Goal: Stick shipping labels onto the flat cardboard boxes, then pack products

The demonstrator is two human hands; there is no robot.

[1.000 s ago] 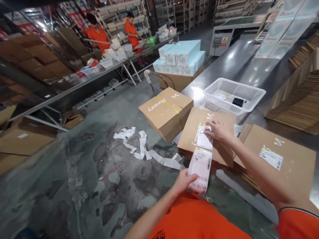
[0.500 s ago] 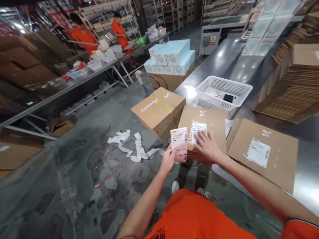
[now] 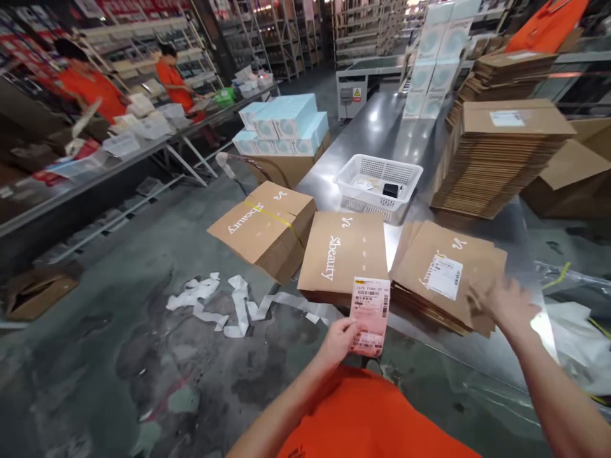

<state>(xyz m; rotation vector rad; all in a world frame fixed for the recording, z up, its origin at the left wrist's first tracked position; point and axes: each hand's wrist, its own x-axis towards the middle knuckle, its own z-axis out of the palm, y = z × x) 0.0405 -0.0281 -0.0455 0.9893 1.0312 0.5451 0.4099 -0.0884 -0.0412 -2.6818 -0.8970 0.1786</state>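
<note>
My left hand [image 3: 338, 343] pinches a sheaf of printed shipping labels [image 3: 370, 317], pinkish with barcodes, in front of the middle stack. At the right edge of another stack of flat cardboard cartons [image 3: 420, 261] is my right hand [image 3: 510, 308]; motion blurs its fingers, so their grip is unclear. The top carton there bears a white label [image 3: 443, 277] over its white lettering. Between the two hands, further back, lies the middle stack of flat cartons [image 3: 356, 245], its top one without a label. Left of it, a yellow strap binds a bundle of cartons [image 3: 267, 216].
A white plastic basket [image 3: 377, 172] holding a black item sits on the metal table [image 3: 377, 127]. Behind it rise a tall carton stack [image 3: 510, 165] and pale blue boxes [image 3: 434, 63]. White paper strips [image 3: 238, 305] litter the floor. Co-workers [image 3: 174, 83] stand at the left bench.
My right hand has moved from the middle stack to the right one. The labelled carton has left the middle stack, and an unlabelled one now shows there. The view has turned right.
</note>
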